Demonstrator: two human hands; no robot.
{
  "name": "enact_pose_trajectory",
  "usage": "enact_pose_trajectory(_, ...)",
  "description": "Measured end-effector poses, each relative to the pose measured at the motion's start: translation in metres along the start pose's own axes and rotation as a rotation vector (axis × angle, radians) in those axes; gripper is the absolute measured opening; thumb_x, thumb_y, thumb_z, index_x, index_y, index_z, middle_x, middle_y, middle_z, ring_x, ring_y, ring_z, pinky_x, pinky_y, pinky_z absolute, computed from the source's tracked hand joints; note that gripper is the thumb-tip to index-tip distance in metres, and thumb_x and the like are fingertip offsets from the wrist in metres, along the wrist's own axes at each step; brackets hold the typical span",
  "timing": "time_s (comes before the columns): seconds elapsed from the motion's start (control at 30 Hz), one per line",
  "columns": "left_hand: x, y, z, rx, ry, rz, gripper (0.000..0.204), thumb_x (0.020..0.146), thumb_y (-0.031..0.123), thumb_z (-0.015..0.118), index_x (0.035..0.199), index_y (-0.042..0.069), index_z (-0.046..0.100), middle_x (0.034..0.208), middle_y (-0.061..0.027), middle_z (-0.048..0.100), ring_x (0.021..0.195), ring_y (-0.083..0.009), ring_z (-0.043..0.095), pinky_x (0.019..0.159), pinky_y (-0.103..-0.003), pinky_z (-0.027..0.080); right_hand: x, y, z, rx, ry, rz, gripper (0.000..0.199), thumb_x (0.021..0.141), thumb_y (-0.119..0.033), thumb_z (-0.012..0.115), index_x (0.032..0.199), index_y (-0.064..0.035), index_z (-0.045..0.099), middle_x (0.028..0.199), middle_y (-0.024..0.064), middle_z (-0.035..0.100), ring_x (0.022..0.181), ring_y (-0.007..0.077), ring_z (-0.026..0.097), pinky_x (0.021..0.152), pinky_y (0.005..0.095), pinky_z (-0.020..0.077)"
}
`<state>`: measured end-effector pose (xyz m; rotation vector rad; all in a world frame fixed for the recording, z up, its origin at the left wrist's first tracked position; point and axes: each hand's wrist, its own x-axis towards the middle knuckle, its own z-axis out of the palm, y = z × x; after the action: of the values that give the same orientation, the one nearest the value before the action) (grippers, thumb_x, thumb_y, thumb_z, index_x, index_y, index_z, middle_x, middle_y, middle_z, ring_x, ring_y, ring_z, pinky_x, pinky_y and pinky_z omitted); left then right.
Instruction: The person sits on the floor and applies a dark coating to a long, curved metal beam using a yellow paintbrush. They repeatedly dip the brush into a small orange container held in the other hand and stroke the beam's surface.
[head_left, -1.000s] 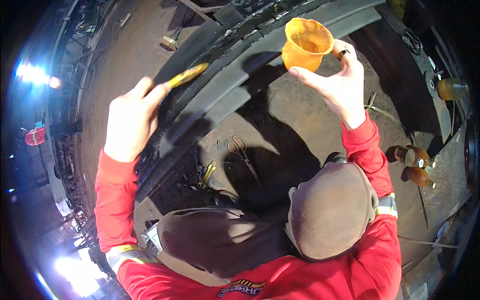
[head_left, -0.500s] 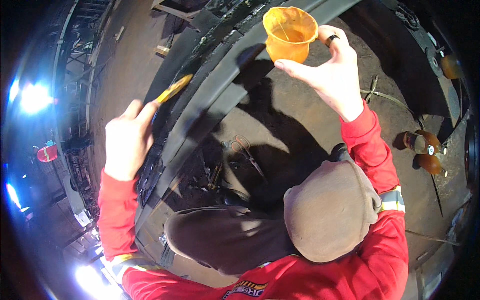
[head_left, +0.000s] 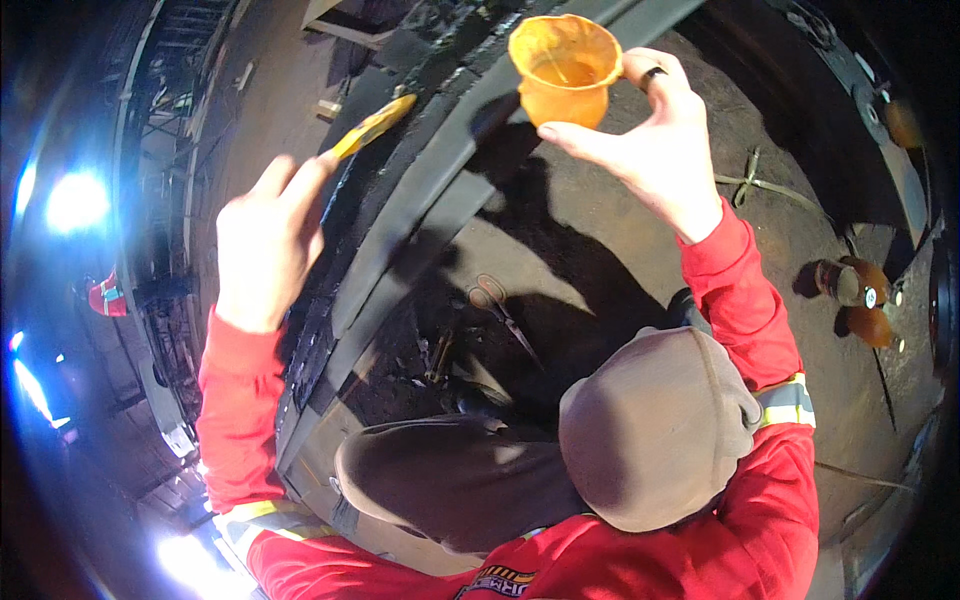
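At far left, bright glare point(head_left: 75, 200) and a small red object point(head_left: 105, 296) are seen beside dim framework; nothing more can be made out there.

Left hand point(head_left: 265, 250): closed around the handle of a brush point(head_left: 372, 125), index finger laid along it. Yellow handle and tip are shown, the tip resting on or just above the black, wet-looking face of the beam point(head_left: 400, 220); actual contact cannot be told. Brush judged light and stiff in the handle, soft at the bristles, best held well back from the tip, as it is.

Beam: long, dark, curved by the lens, running from lower left to upper right between the two hands.

Ground point(head_left: 600, 260): brown dirt; scissors point(head_left: 500, 305) lie on it below the beam, well apart from both hands, with small unclear tools nearby.

Right hand point(head_left: 655, 150): partly closed, thumb and fingers pinching a cup point(head_left: 565, 70) at its side; a dark ring is worn. Cup is orange, open-mouthed, held nearly upright above the beam, with orange-stained inside; its level cannot be read. Judged light, thin-walled, likely soft and possibly slick with paint; to be gripped gently around the body and kept level.

Lower centre: brown cap point(head_left: 655, 430), red sleeves with reflective bands.

At right, two orange-brown cans point(head_left: 855, 295) stand on the dirt.
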<state>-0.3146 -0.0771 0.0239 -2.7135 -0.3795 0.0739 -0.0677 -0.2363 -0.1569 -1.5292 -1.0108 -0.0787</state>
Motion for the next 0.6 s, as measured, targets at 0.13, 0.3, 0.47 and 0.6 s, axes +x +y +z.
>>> enact_pose_trajectory(0.13, -0.033, -0.003, -0.011, -0.013, -0.092, -0.075, 0.036, 0.078, -0.003, 0.066, 0.111, 0.011, 0.066, 0.08, -0.0117, 0.054, 0.061, -0.0318, 0.061, 0.055, -0.041, 0.049, -0.006, 0.007, -0.003, -0.034, -0.027, 0.02, 0.066, 0.06, -0.043, 0.092, 0.107, -0.0033, 0.07, 0.106, 0.0142, 0.061, 0.108, 0.0297, 0.054, 0.095, 0.0407, 0.0442)
enact_pose_trajectory(0.3, -0.012, 0.008, -0.003, -0.016, -0.049, -0.05, 0.032, 0.08, -0.004, 0.064, 0.11, 0.009, 0.067, 0.081, -0.0128, 0.055, 0.063, -0.0329, 0.061, 0.057, -0.041, 0.049, -0.002, 0.002, -0.004, -0.02, -0.008, 0.036, 0.066, 0.059, -0.044, 0.092, 0.107, -0.0033, 0.07, 0.104, 0.0143, 0.061, 0.109, 0.0302, 0.054, 0.096, 0.041, 0.0435)
enact_pose_trajectory(0.47, 0.003, 0.024, 0.034, 0.125, -0.022, -0.033, 0.049, 0.071, 0.003, 0.068, 0.118, 0.012, 0.063, 0.086, -0.0118, 0.057, 0.063, -0.0301, 0.064, 0.057, -0.041, 0.052, -0.005, 0.003, -0.004, -0.027, -0.017, 0.016, 0.065, 0.06, -0.045, 0.091, 0.107, -0.0043, 0.071, 0.103, 0.0143, 0.061, 0.108, 0.0303, 0.054, 0.098, 0.0422, 0.0425)
enact_pose_trajectory(0.6, -0.019, 0.019, 0.024, 0.082, -0.067, -0.065, 0.028, 0.082, 0.0, 0.064, 0.109, 0.01, 0.066, 0.078, -0.0126, 0.055, 0.06, -0.0332, 0.062, 0.054, -0.042, 0.049, -0.006, 0.007, -0.006, -0.035, -0.001, 0.058, 0.064, 0.06, -0.045, 0.09, 0.106, -0.0047, 0.071, 0.104, 0.0144, 0.06, 0.109, 0.03, 0.054, 0.098, 0.0421, 0.0425)
